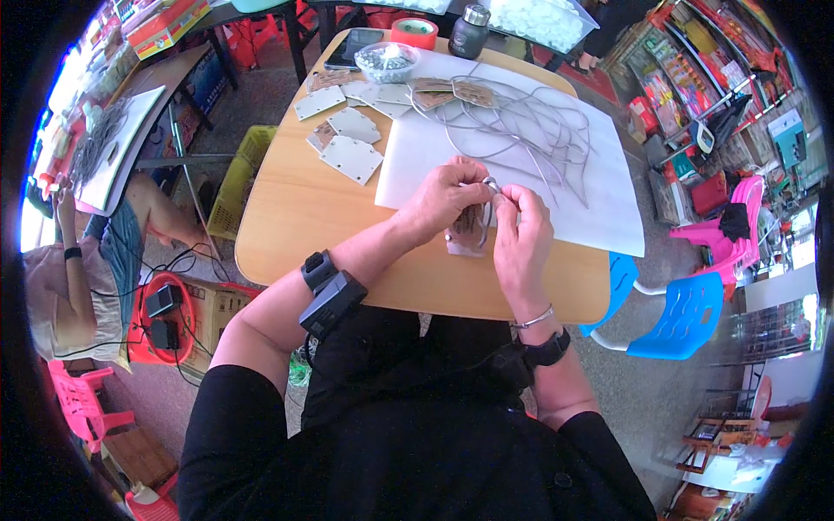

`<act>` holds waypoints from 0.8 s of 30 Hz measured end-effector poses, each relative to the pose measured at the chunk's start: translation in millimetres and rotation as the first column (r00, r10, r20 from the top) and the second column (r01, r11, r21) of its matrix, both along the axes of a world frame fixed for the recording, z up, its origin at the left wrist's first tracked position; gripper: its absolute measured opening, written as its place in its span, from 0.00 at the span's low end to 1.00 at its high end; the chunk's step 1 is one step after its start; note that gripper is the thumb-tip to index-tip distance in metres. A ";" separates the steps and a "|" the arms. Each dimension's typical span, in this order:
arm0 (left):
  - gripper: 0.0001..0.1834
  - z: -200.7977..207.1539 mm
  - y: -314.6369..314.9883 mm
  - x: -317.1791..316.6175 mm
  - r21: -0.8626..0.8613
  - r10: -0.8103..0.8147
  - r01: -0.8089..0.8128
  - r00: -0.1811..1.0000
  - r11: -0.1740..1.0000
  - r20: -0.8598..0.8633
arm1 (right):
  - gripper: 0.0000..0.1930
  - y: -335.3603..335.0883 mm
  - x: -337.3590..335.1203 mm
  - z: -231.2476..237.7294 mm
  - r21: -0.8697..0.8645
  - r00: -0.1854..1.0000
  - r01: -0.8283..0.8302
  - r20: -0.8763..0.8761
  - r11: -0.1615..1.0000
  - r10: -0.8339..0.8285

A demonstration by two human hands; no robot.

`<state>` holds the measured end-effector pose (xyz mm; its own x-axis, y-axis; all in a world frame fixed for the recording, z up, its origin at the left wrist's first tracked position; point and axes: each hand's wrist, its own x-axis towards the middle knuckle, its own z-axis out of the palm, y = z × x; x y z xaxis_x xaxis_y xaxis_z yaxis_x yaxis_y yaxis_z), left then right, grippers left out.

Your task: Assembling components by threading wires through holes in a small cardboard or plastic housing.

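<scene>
Close together over the near part of the table, both my hands are closed in a pinch. My left hand [441, 198] grips a grey cord [492, 184] between thumb and fingers. My right hand [524, 239] pinches the same cord just beside it, and a short length hangs down between the hands. Below my left fingers is a small board with a brown patterned face [469, 222] and a pale lower edge; whether the fingers also hold it is hidden. Beyond my hands, a loose tangle of grey cord [543, 130] lies on a white sheet [599, 187].
Pale boards with small holes [352, 159] lie left on the wooden table [295, 221]. Behind them are a tub of small metallic pieces [387, 62], red tape [413, 33], a phone [354, 48] and a dark bottle [469, 33]. Another person [69, 278] sits left; a blue chair [676, 319] stands right.
</scene>
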<state>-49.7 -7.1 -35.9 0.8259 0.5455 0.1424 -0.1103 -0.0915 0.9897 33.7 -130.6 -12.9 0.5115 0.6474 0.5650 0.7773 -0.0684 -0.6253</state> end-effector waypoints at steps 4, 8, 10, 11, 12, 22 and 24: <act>0.12 10.0 -3.3 -0.5 0.070 -0.068 0.069 0.998 0.995 -0.020 | 0.04 -1.5 3.6 -6.7 -0.023 0.997 0.073 -0.007 0.997 -0.073; 0.12 11.6 -3.8 -0.1 -0.322 -0.110 0.122 0.992 0.939 0.054 | 0.04 0.9 2.4 -4.5 -0.020 0.995 0.102 0.007 0.995 -0.102; 0.12 7.2 2.5 -2.6 -0.586 -0.273 0.363 0.932 0.724 0.239 | 0.04 3.2 1.6 -2.7 0.039 0.993 0.097 -0.065 0.995 -0.094; 0.12 4.3 1.6 -2.4 -0.585 -0.273 0.363 0.932 0.725 0.239 | 0.04 3.6 1.4 -2.1 0.098 0.987 0.096 -0.136 0.991 -0.083; 0.12 3.6 0.5 -1.7 -0.592 -0.261 0.354 0.935 0.724 0.240 | 0.04 2.3 2.0 -1.5 0.100 0.988 0.096 -0.133 0.990 -0.082; 0.12 5.3 -5.2 3.6 -0.486 -0.170 0.187 0.982 0.854 0.079 | 0.05 -1.5 7.6 -6.0 0.073 0.920 0.141 0.358 0.987 -0.158; 0.13 12.2 -9.0 2.9 -0.325 -0.128 0.123 0.992 0.938 0.006 | 0.05 -2.4 8.6 -5.8 0.032 0.890 0.181 0.419 0.983 -0.178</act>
<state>-46.8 -16.0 -23.7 0.8915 0.4514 -0.0379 -0.0845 0.2479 0.9651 42.2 -133.0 -18.7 0.3370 0.5723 0.7476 0.9408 -0.2353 -0.2440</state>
